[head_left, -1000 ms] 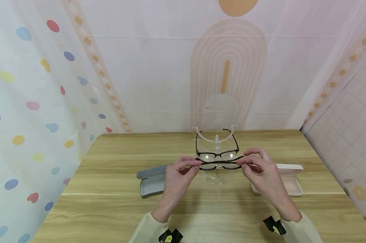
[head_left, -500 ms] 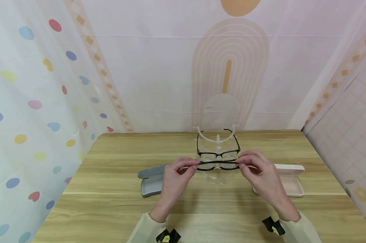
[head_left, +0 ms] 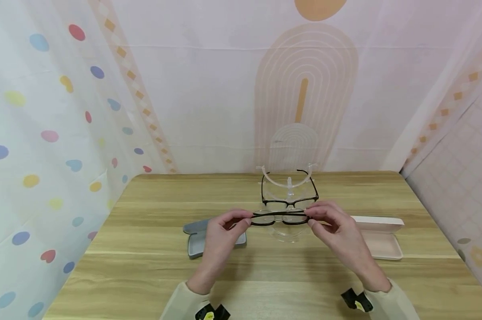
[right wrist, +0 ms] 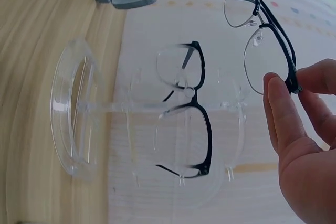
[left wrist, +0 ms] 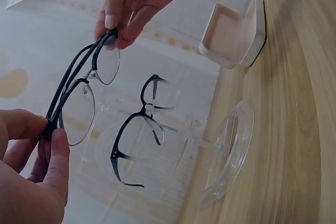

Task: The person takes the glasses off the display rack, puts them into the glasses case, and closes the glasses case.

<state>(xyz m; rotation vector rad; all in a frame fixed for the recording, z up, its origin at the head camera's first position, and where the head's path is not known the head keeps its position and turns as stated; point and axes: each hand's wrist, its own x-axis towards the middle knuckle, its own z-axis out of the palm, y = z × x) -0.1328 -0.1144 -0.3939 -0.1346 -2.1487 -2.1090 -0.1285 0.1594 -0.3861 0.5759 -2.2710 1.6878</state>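
We've got left hand (head_left: 220, 238) and right hand (head_left: 340, 235) each pinching one end of the folded glasses (head_left: 279, 214), long axis crosswise, our side of the stand (head_left: 290, 182)!

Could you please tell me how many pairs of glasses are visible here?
2. The held pair is gripped at its ends by the left hand and right hand; the other pair sits on the clear stand behind it.
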